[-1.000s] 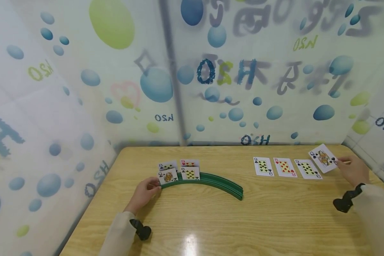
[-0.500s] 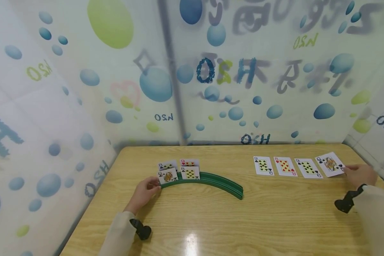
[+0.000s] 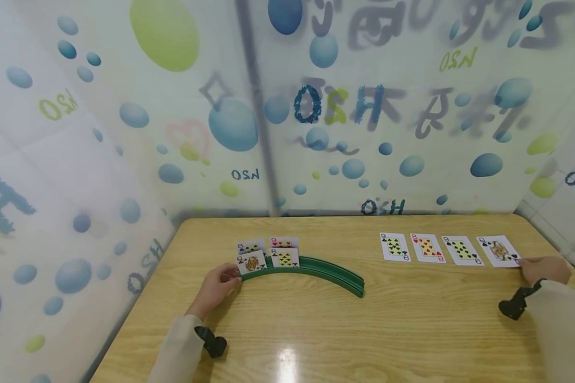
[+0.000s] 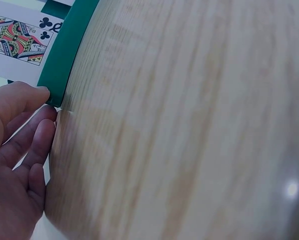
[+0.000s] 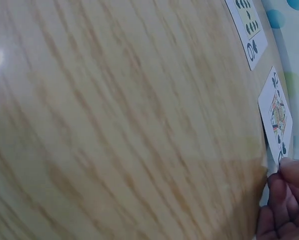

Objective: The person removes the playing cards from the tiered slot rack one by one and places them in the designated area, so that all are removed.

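At the right end of a row of playing cards, my right hand (image 3: 547, 269) pinches the lower right corner of a queen of spades (image 3: 498, 251). In the right wrist view, thumb and fingers meet on that corner of the queen of spades (image 5: 278, 117). To the left, a curved green card holder (image 3: 333, 268) carries several upright cards. A queen of clubs (image 4: 19, 40) stands at its left end in the left wrist view. My left hand (image 3: 216, 290) grips this end of the holder, thumb against its edge; part of the grip is hidden.
Left of the queen of spades lie a black nine (image 3: 462, 250), a red-heart card (image 3: 427, 248) and another black nine (image 3: 395, 247), spaced apart. The wooden table (image 3: 364, 340) meets a printed curtain (image 3: 335, 159) at the back.
My right hand has moved right and down with the queen of spades. The card went from tilted and close over the neighbouring nine to nearly straight in the row. My left hand stayed put.
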Demonstrator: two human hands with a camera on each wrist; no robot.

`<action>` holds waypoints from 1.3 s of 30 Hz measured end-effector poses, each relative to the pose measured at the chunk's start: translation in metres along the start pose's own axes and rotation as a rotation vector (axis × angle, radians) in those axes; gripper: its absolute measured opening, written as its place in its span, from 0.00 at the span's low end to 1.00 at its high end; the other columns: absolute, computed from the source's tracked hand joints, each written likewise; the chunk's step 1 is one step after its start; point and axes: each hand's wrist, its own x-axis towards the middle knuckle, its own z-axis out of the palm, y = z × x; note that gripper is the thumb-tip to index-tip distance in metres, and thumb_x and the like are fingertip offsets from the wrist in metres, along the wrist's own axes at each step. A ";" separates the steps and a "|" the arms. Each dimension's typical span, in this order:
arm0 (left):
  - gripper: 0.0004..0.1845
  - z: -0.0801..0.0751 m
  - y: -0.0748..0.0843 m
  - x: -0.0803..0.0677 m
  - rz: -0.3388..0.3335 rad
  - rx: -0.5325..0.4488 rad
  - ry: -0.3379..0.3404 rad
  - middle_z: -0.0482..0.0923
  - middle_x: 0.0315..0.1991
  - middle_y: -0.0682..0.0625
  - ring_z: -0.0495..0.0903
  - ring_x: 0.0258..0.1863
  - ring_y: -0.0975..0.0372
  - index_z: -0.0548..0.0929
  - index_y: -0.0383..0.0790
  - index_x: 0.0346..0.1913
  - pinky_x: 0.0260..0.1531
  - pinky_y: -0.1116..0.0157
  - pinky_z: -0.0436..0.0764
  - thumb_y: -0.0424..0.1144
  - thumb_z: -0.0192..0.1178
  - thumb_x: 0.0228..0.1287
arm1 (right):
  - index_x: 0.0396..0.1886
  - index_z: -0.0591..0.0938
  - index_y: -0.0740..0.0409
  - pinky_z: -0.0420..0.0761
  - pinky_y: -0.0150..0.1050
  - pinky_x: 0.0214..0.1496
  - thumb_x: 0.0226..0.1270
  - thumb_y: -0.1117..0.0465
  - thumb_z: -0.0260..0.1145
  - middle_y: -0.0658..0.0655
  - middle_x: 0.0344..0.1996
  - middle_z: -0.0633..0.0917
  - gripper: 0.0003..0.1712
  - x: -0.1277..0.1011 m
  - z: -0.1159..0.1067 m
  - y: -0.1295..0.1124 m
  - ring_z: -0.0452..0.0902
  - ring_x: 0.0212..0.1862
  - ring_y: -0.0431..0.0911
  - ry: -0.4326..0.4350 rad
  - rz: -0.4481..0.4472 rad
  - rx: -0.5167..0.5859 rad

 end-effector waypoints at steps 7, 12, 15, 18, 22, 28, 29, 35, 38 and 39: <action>0.13 -0.001 0.001 -0.001 -0.022 0.006 -0.010 0.79 0.40 0.45 0.77 0.41 0.55 0.78 0.32 0.48 0.43 0.57 0.75 0.29 0.60 0.60 | 0.46 0.75 0.80 0.71 0.51 0.38 0.65 0.62 0.52 0.76 0.43 0.76 0.21 0.006 0.005 0.001 0.70 0.44 0.66 -0.044 0.052 0.019; 0.13 -0.001 0.002 -0.002 -0.019 0.002 -0.008 0.79 0.40 0.45 0.77 0.41 0.55 0.78 0.32 0.48 0.42 0.57 0.75 0.29 0.60 0.60 | 0.40 0.77 0.80 0.69 0.53 0.40 0.63 0.62 0.53 0.77 0.41 0.76 0.20 0.007 0.001 0.002 0.68 0.44 0.68 -0.087 0.004 0.012; 0.13 -0.001 0.002 -0.001 -0.016 -0.001 -0.007 0.79 0.40 0.44 0.77 0.41 0.54 0.78 0.31 0.48 0.42 0.57 0.75 0.29 0.60 0.59 | 0.41 0.77 0.80 0.68 0.53 0.41 0.64 0.63 0.53 0.77 0.41 0.76 0.20 0.005 0.000 0.001 0.67 0.45 0.68 -0.097 0.001 0.021; 0.14 -0.001 0.002 -0.001 -0.019 -0.005 -0.008 0.79 0.40 0.44 0.77 0.41 0.54 0.78 0.31 0.49 0.41 0.58 0.75 0.29 0.60 0.59 | 0.42 0.76 0.81 0.69 0.51 0.38 0.65 0.63 0.52 0.77 0.40 0.76 0.20 0.002 0.000 -0.001 0.68 0.43 0.66 -0.099 0.009 0.017; 0.14 -0.001 0.001 -0.001 -0.028 0.003 -0.012 0.79 0.40 0.44 0.77 0.41 0.55 0.78 0.31 0.49 0.41 0.58 0.75 0.29 0.60 0.60 | 0.43 0.75 0.81 0.71 0.49 0.34 0.66 0.64 0.51 0.76 0.38 0.77 0.19 -0.003 0.000 -0.005 0.71 0.42 0.65 -0.088 0.020 -0.016; 0.14 -0.001 0.001 -0.001 -0.021 0.005 -0.012 0.79 0.40 0.44 0.78 0.41 0.55 0.78 0.32 0.49 0.40 0.58 0.75 0.29 0.60 0.60 | 0.44 0.74 0.80 0.72 0.49 0.35 0.67 0.65 0.50 0.76 0.39 0.76 0.18 -0.003 0.002 -0.005 0.71 0.42 0.65 -0.078 0.011 -0.062; 0.14 -0.001 0.001 -0.001 -0.019 0.004 -0.012 0.79 0.41 0.44 0.77 0.41 0.55 0.78 0.32 0.49 0.41 0.58 0.75 0.29 0.60 0.60 | 0.43 0.75 0.80 0.72 0.49 0.36 0.67 0.65 0.50 0.76 0.39 0.77 0.18 -0.003 0.002 -0.005 0.71 0.41 0.65 -0.073 0.005 -0.075; 0.14 -0.001 0.001 -0.001 -0.022 0.003 -0.009 0.79 0.40 0.44 0.77 0.41 0.55 0.78 0.32 0.49 0.41 0.58 0.75 0.29 0.60 0.60 | 0.45 0.74 0.80 0.71 0.52 0.42 0.68 0.64 0.49 0.76 0.42 0.76 0.20 -0.004 0.004 -0.004 0.71 0.44 0.66 -0.049 0.001 -0.064; 0.14 -0.001 0.001 -0.001 -0.015 0.004 -0.005 0.79 0.40 0.43 0.78 0.40 0.54 0.78 0.31 0.49 0.41 0.57 0.75 0.29 0.60 0.60 | 0.49 0.71 0.81 0.70 0.54 0.46 0.68 0.62 0.47 0.77 0.45 0.74 0.23 -0.007 0.005 -0.003 0.69 0.48 0.67 -0.030 0.021 0.001; 0.14 -0.001 0.002 -0.001 -0.015 0.004 -0.002 0.79 0.40 0.43 0.78 0.40 0.54 0.78 0.31 0.48 0.41 0.57 0.75 0.29 0.60 0.59 | 0.50 0.70 0.82 0.70 0.55 0.47 0.68 0.61 0.46 0.77 0.47 0.73 0.24 -0.007 0.005 -0.003 0.68 0.49 0.68 -0.023 0.027 0.023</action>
